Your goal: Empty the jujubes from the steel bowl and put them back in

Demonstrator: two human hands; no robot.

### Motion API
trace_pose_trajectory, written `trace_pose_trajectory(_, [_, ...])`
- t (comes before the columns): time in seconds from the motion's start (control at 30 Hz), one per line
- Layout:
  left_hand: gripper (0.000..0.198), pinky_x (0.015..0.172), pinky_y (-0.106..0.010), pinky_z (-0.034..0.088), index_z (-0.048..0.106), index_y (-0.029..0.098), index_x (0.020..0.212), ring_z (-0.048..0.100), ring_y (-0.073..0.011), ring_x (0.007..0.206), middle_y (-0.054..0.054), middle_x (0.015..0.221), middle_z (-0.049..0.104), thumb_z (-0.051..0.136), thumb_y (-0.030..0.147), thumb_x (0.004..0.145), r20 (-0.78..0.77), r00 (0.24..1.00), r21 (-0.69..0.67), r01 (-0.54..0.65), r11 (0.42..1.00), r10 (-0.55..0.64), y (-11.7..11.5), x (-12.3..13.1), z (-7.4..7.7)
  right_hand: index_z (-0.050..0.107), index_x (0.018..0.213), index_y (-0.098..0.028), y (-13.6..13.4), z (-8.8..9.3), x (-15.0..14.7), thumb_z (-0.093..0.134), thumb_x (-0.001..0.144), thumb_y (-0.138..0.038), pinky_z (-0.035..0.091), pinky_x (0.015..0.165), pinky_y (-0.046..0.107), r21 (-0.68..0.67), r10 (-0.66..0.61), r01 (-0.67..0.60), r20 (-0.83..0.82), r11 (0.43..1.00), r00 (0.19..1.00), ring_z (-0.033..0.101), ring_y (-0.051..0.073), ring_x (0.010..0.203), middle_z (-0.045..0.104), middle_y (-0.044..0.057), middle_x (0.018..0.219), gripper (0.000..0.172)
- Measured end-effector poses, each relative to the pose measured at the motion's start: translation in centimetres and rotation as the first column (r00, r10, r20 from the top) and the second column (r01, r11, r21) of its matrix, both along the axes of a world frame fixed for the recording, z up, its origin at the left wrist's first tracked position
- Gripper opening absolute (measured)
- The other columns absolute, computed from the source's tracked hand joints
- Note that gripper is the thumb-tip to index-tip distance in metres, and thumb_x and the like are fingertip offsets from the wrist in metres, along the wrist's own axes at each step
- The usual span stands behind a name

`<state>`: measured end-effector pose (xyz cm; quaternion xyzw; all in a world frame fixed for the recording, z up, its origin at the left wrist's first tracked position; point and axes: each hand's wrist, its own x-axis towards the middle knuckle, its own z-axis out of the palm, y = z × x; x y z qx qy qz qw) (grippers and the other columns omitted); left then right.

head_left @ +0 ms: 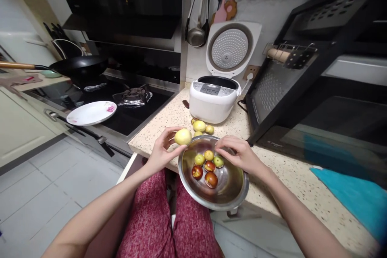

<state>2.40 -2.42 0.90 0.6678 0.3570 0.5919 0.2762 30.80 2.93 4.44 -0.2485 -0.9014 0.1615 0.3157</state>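
My left hand point(165, 147) is closed round a pale yellow-green jujube point(183, 136) at the left rim of a steel bowl point(231, 185). Inside the bowl lie several jujubes, some brown-red like the one nearest me point(211, 179), others green-yellow. Over the bowl's right side, my right hand point(237, 154) is curled with thumb and fingers pinched together. Its fingertips are just above a green jujube point(218, 161); whether they hold anything is hidden. Behind the bowl, more yellow-green jujubes point(199, 125) rest on the counter. The bowl overhangs the counter's front edge.
A white rice cooker point(211, 105) stands behind with its lid up. To the left, a flowered plate point(90, 113) sits at the edge of the black stove, with a wok point(79, 66) beyond. A black oven point(320, 100) and a blue cloth point(350, 199) are on the right.
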Motion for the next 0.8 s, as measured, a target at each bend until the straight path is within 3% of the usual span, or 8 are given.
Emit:
trace_pose_trajectory(0.13, [0.042, 0.105, -0.04, 0.055, 0.056, 0.022, 0.126, 0.063, -0.0228, 0.119, -0.011, 0.128, 0.062, 0.073, 0.029, 0.089, -0.057, 0.998, -0.01, 0.036, 0.999, -0.036, -1.2, 0.7, 0.5, 0.069, 0.093, -0.022, 0.1, 0.1, 0.3, 0.06, 0.098, -0.026, 0.054, 0.083, 0.042, 0.002, 0.006, -0.006, -0.029, 1.0, 1.0, 0.067, 0.022, 0.09, 0.072, 0.006, 0.093, 0.011])
trace_pose_trajectory(0.27, [0.041, 0.102, -0.039, 0.057, 0.054, 0.021, 0.125, 0.064, -0.0223, 0.115, -0.011, 0.126, 0.061, 0.072, 0.032, 0.089, -0.031, 0.998, -0.021, -0.047, 0.999, 0.046, -0.1, 0.5, -0.2, 0.07, 0.101, -0.023, 2.2, -0.4, 0.7, 0.057, 0.098, -0.028, 0.055, 0.092, 0.043, -0.003, -0.058, 0.058, -0.127, 0.998, 0.99, 0.068, 0.024, 0.101, 0.072, 0.008, 0.104, 0.014])
trace_pose_trajectory(0.37, [0.042, 0.098, -0.038, 0.058, 0.054, 0.02, 0.123, 0.066, -0.0217, 0.111, -0.01, 0.124, 0.061, 0.071, 0.036, 0.089, -0.021, 0.99, -0.04, -0.14, 0.989, 0.139, 1.6, -0.6, -1.1, 0.067, 0.118, -0.021, 5.3, -1.3, 0.9, 0.055, 0.098, -0.029, 0.053, 0.1, 0.046, -0.04, -0.1, 0.098, -0.068, 0.994, 0.993, 0.065, 0.025, 0.115, 0.069, 0.011, 0.122, 0.025])
trace_pose_trajectory(0.53, [0.043, 0.097, -0.038, 0.057, 0.056, 0.02, 0.125, 0.067, -0.022, 0.109, -0.011, 0.123, 0.063, 0.07, 0.039, 0.089, -0.061, 0.984, -0.066, -0.171, 0.983, 0.168, 3.0, -2.0, -2.3, 0.062, 0.13, -0.02, 8.6, -2.8, -0.5, 0.059, 0.096, -0.031, 0.051, 0.1, 0.045, -0.109, -0.058, 0.065, 0.07, 0.992, 0.996, 0.061, 0.026, 0.121, 0.063, 0.014, 0.135, 0.036])
trace_pose_trajectory(0.7, [0.042, 0.099, -0.038, 0.054, 0.057, 0.02, 0.128, 0.064, -0.0225, 0.114, -0.011, 0.126, 0.063, 0.068, 0.037, 0.091, -0.132, 0.982, -0.043, -0.141, 0.989, 0.135, 2.9, -2.0, -2.4, 0.064, 0.119, -0.017, 8.5, -3.4, -2.0, 0.064, 0.093, -0.034, 0.053, 0.09, 0.041, -0.106, -0.095, 0.1, 0.049, 0.989, 0.994, 0.065, 0.025, 0.104, 0.068, 0.012, 0.119, 0.031])
trace_pose_trajectory(0.8, [0.04, 0.096, -0.037, 0.054, 0.059, 0.021, 0.128, 0.062, -0.023, 0.114, -0.011, 0.126, 0.062, 0.067, 0.036, 0.092, -0.21, 0.968, -0.014, -0.143, 0.99, 0.137, 2.8, -1.9, -2.2, 0.065, 0.111, -0.017, 8.1, -2.2, -1.4, 0.068, 0.089, -0.033, 0.054, 0.078, 0.036, -0.089, -0.142, 0.144, 0.028, 0.986, 0.989, 0.064, 0.023, 0.093, 0.068, 0.01, 0.107, 0.028])
